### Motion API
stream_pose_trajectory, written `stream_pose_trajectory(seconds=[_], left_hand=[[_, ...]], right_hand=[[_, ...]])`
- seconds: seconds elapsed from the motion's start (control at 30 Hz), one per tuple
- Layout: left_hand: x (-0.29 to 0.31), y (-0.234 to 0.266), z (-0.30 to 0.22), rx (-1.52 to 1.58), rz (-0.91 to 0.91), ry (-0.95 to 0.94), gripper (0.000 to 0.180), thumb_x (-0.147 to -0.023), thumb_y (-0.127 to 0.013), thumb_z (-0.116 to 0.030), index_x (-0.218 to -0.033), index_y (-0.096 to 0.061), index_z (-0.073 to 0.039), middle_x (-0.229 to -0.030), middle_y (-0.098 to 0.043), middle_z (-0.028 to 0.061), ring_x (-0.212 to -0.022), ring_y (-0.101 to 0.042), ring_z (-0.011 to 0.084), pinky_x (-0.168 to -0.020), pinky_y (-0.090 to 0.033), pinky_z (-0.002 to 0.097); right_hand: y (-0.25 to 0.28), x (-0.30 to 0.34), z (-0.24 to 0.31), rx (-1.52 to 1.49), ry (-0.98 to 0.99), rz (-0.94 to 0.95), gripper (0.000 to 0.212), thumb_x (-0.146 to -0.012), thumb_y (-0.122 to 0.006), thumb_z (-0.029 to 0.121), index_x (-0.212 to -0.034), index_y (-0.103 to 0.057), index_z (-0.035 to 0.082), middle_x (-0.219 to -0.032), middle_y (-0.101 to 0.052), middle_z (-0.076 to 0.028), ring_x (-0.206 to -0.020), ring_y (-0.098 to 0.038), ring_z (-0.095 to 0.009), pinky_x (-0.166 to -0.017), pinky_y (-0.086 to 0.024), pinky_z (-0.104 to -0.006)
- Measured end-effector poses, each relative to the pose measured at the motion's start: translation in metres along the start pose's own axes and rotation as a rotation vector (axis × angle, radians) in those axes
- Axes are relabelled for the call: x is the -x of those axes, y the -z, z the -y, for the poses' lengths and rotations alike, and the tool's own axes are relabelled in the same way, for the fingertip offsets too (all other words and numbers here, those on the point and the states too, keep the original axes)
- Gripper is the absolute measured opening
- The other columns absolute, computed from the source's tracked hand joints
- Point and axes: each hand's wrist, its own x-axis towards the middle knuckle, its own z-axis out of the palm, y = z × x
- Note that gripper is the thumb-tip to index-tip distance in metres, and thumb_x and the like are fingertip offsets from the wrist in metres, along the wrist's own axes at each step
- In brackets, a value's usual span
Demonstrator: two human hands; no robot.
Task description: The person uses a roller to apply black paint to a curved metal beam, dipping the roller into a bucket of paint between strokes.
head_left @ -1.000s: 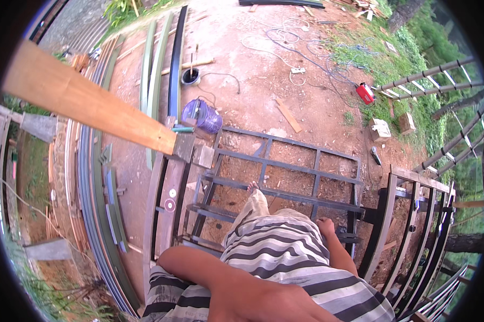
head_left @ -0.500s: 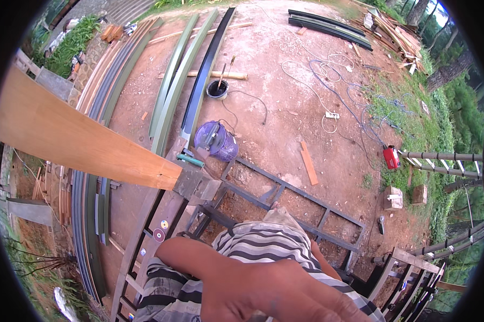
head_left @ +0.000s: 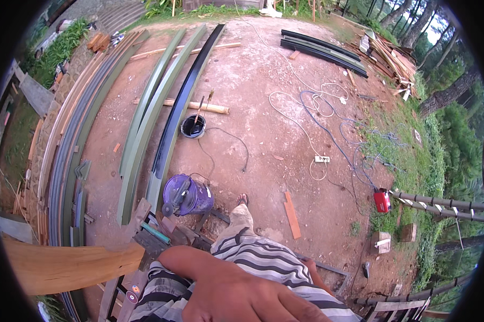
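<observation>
Dirt yard [head_left: 242, 91] takes up most of the view. 2 green beams [head_left: 136, 161] lie approx. parallel on it, L of centre, w/ a black beam [head_left: 176, 107] just R of them. Timber heap [head_left: 392, 67] far R. Wood post [head_left: 70, 265] juts in from L edge. Dark frame [head_left: 332, 268] partly shows lower R, nr R arm. Striped shirt [head_left: 269, 268] is low centre, behind L hand & btwn both arms. Orange-brown plank [head_left: 292, 214] flat on dirt. Purple bucket [head_left: 202, 198] has a grey tool [head_left: 178, 197] on top; black bucket [head_left: 191, 129] beyond, w/ handles sticking up. Red box [head_left: 382, 201] far R. L hand [head_left: 242, 300]: back up, fingers close tog., tips cut off by lower edge; can't tell if holding anything. R hand [head_left: 310, 265] mostly hidden by shirt; can't tell finger state. Pale socket strip [head_left: 322, 159] on dirt.
</observation>
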Motion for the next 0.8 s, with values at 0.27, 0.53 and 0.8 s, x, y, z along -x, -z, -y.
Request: stream_pose_trajectory(seconds=[0.27,0.53,0.8], left_hand=[[-0.083,0.335,-0.096,-0.401,0.404,0.347,0.074,-0.098,-0.06,-0.052,-0.138,-0.059,0.01,-0.141,-0.054,0.0361,-0.134,-0.052,0.0507,-0.109,-0.04,0.0626],[-0.202,0.529,-0.07,-0.847,0.399,-0.111,0.04,-0.11,-0.046,-0.037,-0.141,-0.064,-0.019,-0.128,-0.066,0.0332,-0.119,-0.064,0.0475,-0.09,-0.057,0.0483],[-0.226,0.72,-0.142,-1.315,-0.466,0.69,0.074,-0.093,-0.068,-0.052,-0.149,-0.051,-0.008,-0.148,-0.056,0.017,-0.136,-0.054,0.0367,-0.112,-0.041,0.0519]], right_hand=[[0.03,-0.274,0.207,0.024,0.2,-0.012,0.043,-0.091,-0.065,0.039,-0.116,-0.076,0.005,-0.111,-0.075,-0.021,-0.106,-0.072,-0.029,-0.092,-0.054,-0.0427],[0.132,-0.472,0.436,-0.044,0.386,0.027,0.037,-0.091,-0.06,0.029,-0.112,-0.077,0.005,-0.1,-0.074,-0.027,-0.098,-0.074,-0.038,-0.086,-0.057,-0.047],[0.157,-0.701,0.673,0.192,0.28,0.13,0.035,-0.092,-0.061,0.026,-0.114,-0.074,0.002,-0.089,-0.078,-0.017,-0.076,-0.077,-0.025,-0.076,-0.06,-0.0381]])
